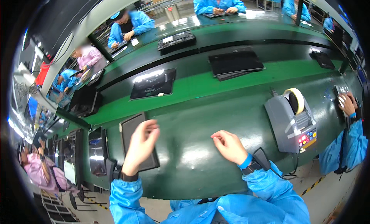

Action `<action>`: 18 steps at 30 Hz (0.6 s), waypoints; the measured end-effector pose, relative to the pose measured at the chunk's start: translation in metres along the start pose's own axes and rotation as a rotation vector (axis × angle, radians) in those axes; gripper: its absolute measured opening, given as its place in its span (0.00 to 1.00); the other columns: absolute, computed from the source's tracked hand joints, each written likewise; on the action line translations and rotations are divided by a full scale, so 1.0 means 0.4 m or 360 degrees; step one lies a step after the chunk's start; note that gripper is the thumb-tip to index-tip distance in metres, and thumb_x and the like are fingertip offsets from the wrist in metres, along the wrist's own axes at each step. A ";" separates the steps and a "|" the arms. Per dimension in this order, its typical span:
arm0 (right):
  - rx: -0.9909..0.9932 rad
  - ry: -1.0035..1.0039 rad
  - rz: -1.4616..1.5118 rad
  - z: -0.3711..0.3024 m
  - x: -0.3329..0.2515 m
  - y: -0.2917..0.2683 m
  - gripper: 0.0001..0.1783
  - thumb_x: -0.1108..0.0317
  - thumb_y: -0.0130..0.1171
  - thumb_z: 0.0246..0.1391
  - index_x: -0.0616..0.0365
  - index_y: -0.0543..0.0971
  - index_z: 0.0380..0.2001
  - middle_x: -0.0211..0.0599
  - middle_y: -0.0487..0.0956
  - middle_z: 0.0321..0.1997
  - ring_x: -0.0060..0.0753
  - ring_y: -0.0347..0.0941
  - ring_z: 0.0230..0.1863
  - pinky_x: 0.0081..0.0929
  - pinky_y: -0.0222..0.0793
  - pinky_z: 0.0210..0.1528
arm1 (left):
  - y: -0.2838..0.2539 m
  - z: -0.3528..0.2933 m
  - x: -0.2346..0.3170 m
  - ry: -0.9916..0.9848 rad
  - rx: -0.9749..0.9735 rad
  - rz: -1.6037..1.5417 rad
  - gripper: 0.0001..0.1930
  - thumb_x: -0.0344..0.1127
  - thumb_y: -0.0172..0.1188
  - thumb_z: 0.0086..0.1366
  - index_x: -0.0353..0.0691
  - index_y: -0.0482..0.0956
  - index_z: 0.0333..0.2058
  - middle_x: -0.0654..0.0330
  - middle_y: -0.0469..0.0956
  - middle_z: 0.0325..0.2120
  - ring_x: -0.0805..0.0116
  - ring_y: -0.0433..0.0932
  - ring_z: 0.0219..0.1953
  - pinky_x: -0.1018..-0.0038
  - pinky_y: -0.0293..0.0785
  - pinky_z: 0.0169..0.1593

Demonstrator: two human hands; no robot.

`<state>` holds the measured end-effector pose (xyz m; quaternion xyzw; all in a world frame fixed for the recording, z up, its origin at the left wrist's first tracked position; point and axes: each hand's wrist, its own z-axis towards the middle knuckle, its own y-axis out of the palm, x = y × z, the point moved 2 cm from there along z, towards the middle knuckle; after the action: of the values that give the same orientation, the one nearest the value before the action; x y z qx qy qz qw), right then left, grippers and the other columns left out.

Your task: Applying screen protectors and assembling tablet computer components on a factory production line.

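Note:
My left hand (142, 145) hovers over a flat black tray-like panel (130, 127) with a raised rim, lying at the left of the green worktop (189, 116). Its fingers are bent, the thumb stands apart from them, and I see nothing held. Above the middle right of the worktop is my right hand (230, 146), its fingers curled in together with no object showing. To its right stands a grey tape dispenser (283, 125) carrying a roll of pale tape (295, 100) and coloured buttons on its front.
Beyond the worktop, a green conveyor belt (189, 87) carries a tablet with a lit screen (153, 84) and stacked dark panels (235, 62). Left of the tray stands a dark screen panel (97, 150). A co-worker's hand (347, 103) is at the far right; other people sit opposite.

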<state>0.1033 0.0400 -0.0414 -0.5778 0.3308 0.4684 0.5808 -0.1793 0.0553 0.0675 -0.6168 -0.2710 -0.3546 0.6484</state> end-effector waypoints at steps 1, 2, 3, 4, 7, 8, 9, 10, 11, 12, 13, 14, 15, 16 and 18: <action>0.0003 -0.0120 -0.0081 0.003 -0.001 -0.002 0.09 0.71 0.53 0.56 0.63 0.77 0.37 0.39 0.79 0.32 0.25 0.75 0.27 0.23 0.70 0.30 | 0.052 0.043 0.078 0.0055 -0.0241 -0.0141 0.20 0.35 0.56 0.64 0.34 0.67 0.53 0.56 0.76 0.42 0.69 0.73 0.46 0.74 0.70 0.49; 0.0018 -0.0115 -0.0091 0.005 0.000 -0.009 0.09 0.69 0.53 0.56 0.62 0.78 0.36 0.40 0.79 0.32 0.27 0.74 0.25 0.24 0.69 0.29 | 0.124 0.108 0.090 0.0043 -0.0466 -0.0426 0.23 0.36 0.56 0.65 0.34 0.63 0.55 0.55 0.75 0.43 0.69 0.73 0.47 0.73 0.71 0.49; 0.0038 -0.0124 -0.0083 0.008 -0.006 -0.011 0.09 0.69 0.53 0.56 0.62 0.78 0.36 0.40 0.79 0.32 0.27 0.74 0.25 0.24 0.69 0.29 | 0.172 0.172 0.115 0.0011 -0.0583 -0.0522 0.23 0.37 0.53 0.66 0.32 0.61 0.56 0.54 0.74 0.44 0.67 0.74 0.47 0.71 0.72 0.49; 0.0003 -0.0082 -0.0028 0.011 -0.004 -0.012 0.09 0.68 0.52 0.56 0.62 0.77 0.35 0.42 0.79 0.32 0.35 0.75 0.29 0.28 0.70 0.32 | 0.223 0.241 0.143 -0.0047 -0.0550 -0.0448 0.24 0.38 0.51 0.66 0.29 0.61 0.55 0.52 0.74 0.44 0.65 0.74 0.47 0.71 0.72 0.49; 0.0018 -0.0055 0.0032 0.015 -0.010 -0.025 0.10 0.65 0.52 0.56 0.61 0.77 0.33 0.43 0.79 0.32 0.42 0.76 0.32 0.33 0.71 0.35 | 0.355 0.482 0.103 -0.0282 -0.0401 -0.0306 0.25 0.40 0.52 0.63 0.24 0.65 0.51 0.49 0.74 0.42 0.62 0.75 0.45 0.69 0.74 0.45; 0.0040 -0.0072 0.0056 0.018 -0.002 -0.027 0.10 0.66 0.52 0.56 0.61 0.78 0.34 0.41 0.79 0.29 0.34 0.75 0.28 0.29 0.69 0.31 | 0.386 0.558 0.069 -0.0403 -0.0425 -0.0238 0.22 0.40 0.53 0.61 0.24 0.70 0.46 0.50 0.74 0.40 0.63 0.75 0.42 0.68 0.75 0.44; 0.0064 -0.0089 0.0082 0.022 0.009 -0.028 0.10 0.67 0.52 0.56 0.62 0.78 0.35 0.39 0.79 0.27 0.27 0.73 0.24 0.26 0.68 0.28 | 0.418 0.605 0.043 -0.0498 -0.0285 -0.0277 0.21 0.41 0.54 0.60 0.25 0.72 0.42 0.51 0.74 0.37 0.64 0.75 0.39 0.67 0.75 0.42; 0.0084 -0.0097 0.0125 0.026 0.017 -0.022 0.10 0.66 0.52 0.56 0.61 0.78 0.35 0.39 0.79 0.26 0.27 0.73 0.24 0.26 0.68 0.28 | 0.453 0.649 -0.002 -0.0547 -0.0077 -0.0388 0.19 0.42 0.55 0.60 0.27 0.73 0.39 0.52 0.74 0.35 0.63 0.74 0.37 0.65 0.75 0.42; 0.0111 -0.0145 0.0137 0.031 0.023 -0.012 0.11 0.66 0.52 0.56 0.61 0.78 0.35 0.41 0.79 0.28 0.30 0.75 0.25 0.28 0.69 0.29 | 0.463 0.692 -0.041 -0.0562 -0.0095 -0.0484 0.19 0.43 0.55 0.59 0.29 0.73 0.39 0.53 0.75 0.35 0.61 0.74 0.35 0.65 0.73 0.40; 0.0131 -0.0142 0.0121 0.030 0.043 -0.012 0.11 0.65 0.51 0.56 0.61 0.78 0.35 0.41 0.80 0.29 0.32 0.76 0.27 0.29 0.70 0.30 | 0.503 0.719 -0.033 -0.0627 -0.0042 -0.0461 0.20 0.44 0.55 0.59 0.31 0.73 0.40 0.54 0.75 0.35 0.60 0.74 0.35 0.64 0.72 0.39; 0.0139 -0.0151 0.0108 0.033 0.053 -0.019 0.12 0.65 0.51 0.56 0.61 0.78 0.35 0.42 0.80 0.30 0.35 0.77 0.29 0.30 0.71 0.31 | 0.530 0.744 -0.020 -0.0693 0.0029 -0.0437 0.20 0.45 0.55 0.59 0.33 0.74 0.41 0.54 0.76 0.35 0.59 0.74 0.35 0.64 0.71 0.39; 0.0077 -0.0151 0.0184 0.038 0.013 -0.002 0.12 0.65 0.50 0.57 0.61 0.78 0.35 0.43 0.80 0.30 0.38 0.78 0.30 0.31 0.72 0.33 | 0.483 0.802 -0.097 -0.0715 0.0107 -0.0416 0.20 0.46 0.55 0.59 0.35 0.74 0.42 0.55 0.76 0.36 0.60 0.74 0.37 0.63 0.69 0.40; 0.0053 -0.0186 0.0211 0.040 -0.019 0.012 0.12 0.65 0.50 0.57 0.61 0.78 0.35 0.43 0.80 0.30 0.38 0.78 0.30 0.31 0.72 0.33 | 0.442 0.847 -0.169 -0.0744 0.0176 -0.0399 0.20 0.48 0.55 0.59 0.37 0.74 0.43 0.56 0.76 0.37 0.60 0.74 0.39 0.62 0.68 0.41; 0.0034 -0.0077 0.0178 0.042 0.000 -0.013 0.12 0.65 0.49 0.56 0.61 0.78 0.35 0.44 0.80 0.32 0.42 0.78 0.33 0.34 0.72 0.36 | 0.503 0.845 -0.134 -0.0772 0.0200 -0.0648 0.20 0.49 0.54 0.59 0.41 0.74 0.43 0.58 0.76 0.39 0.61 0.73 0.41 0.60 0.66 0.44; 0.0046 0.0045 0.0199 0.042 0.031 -0.042 0.11 0.66 0.49 0.55 0.61 0.78 0.34 0.45 0.81 0.34 0.46 0.78 0.35 0.36 0.73 0.39 | 0.544 0.825 -0.047 -0.0903 0.0084 -0.0947 0.21 0.51 0.56 0.59 0.43 0.74 0.44 0.59 0.77 0.43 0.60 0.73 0.44 0.59 0.67 0.48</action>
<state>0.1204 0.0604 -0.0448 -0.5542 0.3811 0.4906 0.5540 0.0104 0.3825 -0.0491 -0.5680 -0.6145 -0.3356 0.4326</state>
